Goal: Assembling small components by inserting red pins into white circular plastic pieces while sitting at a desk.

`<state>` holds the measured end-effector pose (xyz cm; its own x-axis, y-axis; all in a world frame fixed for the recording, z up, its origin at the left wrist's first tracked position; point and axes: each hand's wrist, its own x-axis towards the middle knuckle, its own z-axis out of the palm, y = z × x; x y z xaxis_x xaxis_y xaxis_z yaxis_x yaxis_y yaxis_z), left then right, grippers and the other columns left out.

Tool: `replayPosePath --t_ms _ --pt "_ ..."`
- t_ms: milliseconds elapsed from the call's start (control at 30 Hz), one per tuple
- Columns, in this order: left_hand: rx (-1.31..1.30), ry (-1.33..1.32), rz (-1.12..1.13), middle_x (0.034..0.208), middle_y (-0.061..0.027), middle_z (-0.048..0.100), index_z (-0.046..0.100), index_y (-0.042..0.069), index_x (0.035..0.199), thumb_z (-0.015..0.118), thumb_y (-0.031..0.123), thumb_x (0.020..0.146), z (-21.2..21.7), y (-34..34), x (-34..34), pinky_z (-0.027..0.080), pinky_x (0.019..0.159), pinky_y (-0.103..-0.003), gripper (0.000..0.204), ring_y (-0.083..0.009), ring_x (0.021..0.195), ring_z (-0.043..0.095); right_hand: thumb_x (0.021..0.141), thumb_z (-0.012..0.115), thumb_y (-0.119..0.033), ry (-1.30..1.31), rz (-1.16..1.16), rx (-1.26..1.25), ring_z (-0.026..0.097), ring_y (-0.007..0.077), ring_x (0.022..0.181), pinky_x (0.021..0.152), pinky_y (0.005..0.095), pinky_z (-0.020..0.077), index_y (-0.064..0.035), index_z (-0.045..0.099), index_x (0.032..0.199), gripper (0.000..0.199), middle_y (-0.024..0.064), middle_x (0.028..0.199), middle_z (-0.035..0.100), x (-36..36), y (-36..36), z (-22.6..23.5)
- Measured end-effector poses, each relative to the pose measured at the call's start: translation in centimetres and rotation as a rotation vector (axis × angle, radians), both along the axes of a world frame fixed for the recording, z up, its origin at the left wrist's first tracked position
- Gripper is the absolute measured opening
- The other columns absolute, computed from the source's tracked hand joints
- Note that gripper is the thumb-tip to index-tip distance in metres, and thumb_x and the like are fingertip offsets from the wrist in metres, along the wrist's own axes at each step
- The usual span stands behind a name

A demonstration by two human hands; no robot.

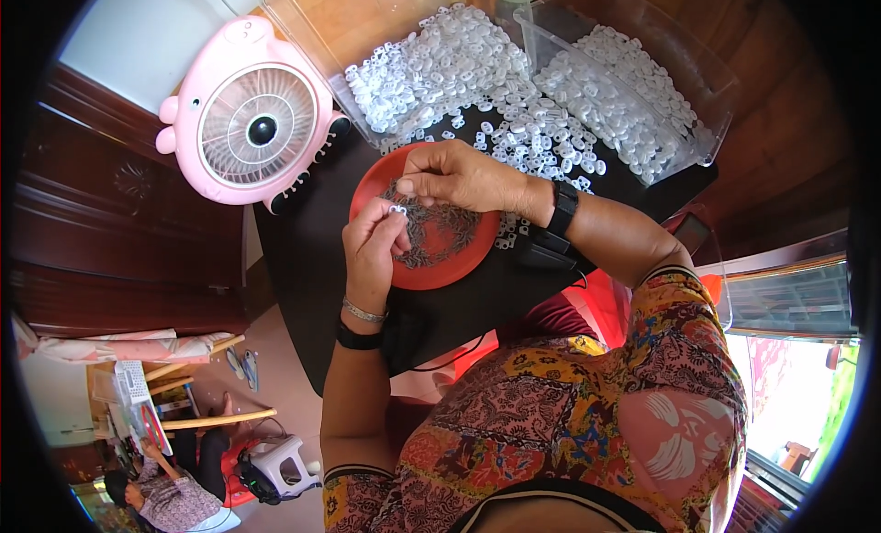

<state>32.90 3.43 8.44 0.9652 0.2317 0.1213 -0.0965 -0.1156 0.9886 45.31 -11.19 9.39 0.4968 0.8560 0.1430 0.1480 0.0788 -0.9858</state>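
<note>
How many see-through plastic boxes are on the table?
2. One clear box lies at the top middle beside the pink fan; the other clear box sits at the top right. Both hold small white pieces.

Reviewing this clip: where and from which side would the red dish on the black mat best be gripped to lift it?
Probably by the bare rim of the red dish on the side nearest the person. It is shallow and round, with small dark parts heaped in the middle, and the left hand and right hand hover over its far and left parts, so that near edge is exposed.

We cannot make out the small dark parts [440, 235] heaped in the red dish [459, 262]; our right hand [463, 177] hides the dish's upper rim, and the far clear tray [385, 19] runs off the top edge.
</note>
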Motion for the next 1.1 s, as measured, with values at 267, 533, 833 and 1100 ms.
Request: replayPosePath --t_ms 267,533,833,1100 --pt "-0.032 0.019 -0.042 0.059 0.0015 0.051 0.057 0.003 0.080 0.052 0.013 0.088 -0.17 -0.20 0.19 0.034 0.049 -0.019 0.014 -0.0040 0.052 0.044 0.092 0.060 -0.028 -0.057 0.043 0.015 0.046 0.0048 0.062 0.055 0.0217 0.0389 -0.0025 0.060 0.082 0.028 -0.0024 0.067 0.052 -0.48 0.17 -0.27" --pt "-0.021 0.017 -0.053 0.058 0.0010 0.050 0.056 0.002 0.080 0.052 0.013 0.088 -0.21 -0.22 0.09 0.034 0.048 -0.019 0.015 -0.0048 0.051 0.044 0.089 0.063 -0.022 -0.239 -0.055 0.047 0.049 0.0086 0.057 0.053 0.0257 0.0413 -0.0009 0.060 0.078 0.025 0.0022 0.062 0.054 -0.42 0.23 -0.56" --pt "-0.017 0.034 -0.053 0.057 0.0006 0.049 0.054 0.003 0.077 0.052 0.014 0.089 -0.48 -0.11 0.06 0.035 0.048 -0.020 0.016 -0.0056 0.050 0.043 0.089 0.062 -0.022 -0.425 -0.082 -0.018 0.052 0.0116 0.063 0.059 0.0291 0.0434 -0.0008 0.059 0.082 0.023 0.0051 0.066 0.054 -0.58 -0.06 0.03" --pt "-0.037 0.052 -0.038 0.059 0.0005 0.047 0.053 0.002 0.077 0.052 0.012 0.088 -0.19 -0.50 0.00 0.036 0.047 -0.020 0.015 -0.0061 0.051 0.044 0.087 0.063 -0.020 -0.527 -0.112 -0.006 0.056 0.0249 0.062 0.059 0.0336 0.0447 -0.0015 0.060 0.081 0.019 0.0123 0.069 0.058 -0.76 -0.02 -0.12"
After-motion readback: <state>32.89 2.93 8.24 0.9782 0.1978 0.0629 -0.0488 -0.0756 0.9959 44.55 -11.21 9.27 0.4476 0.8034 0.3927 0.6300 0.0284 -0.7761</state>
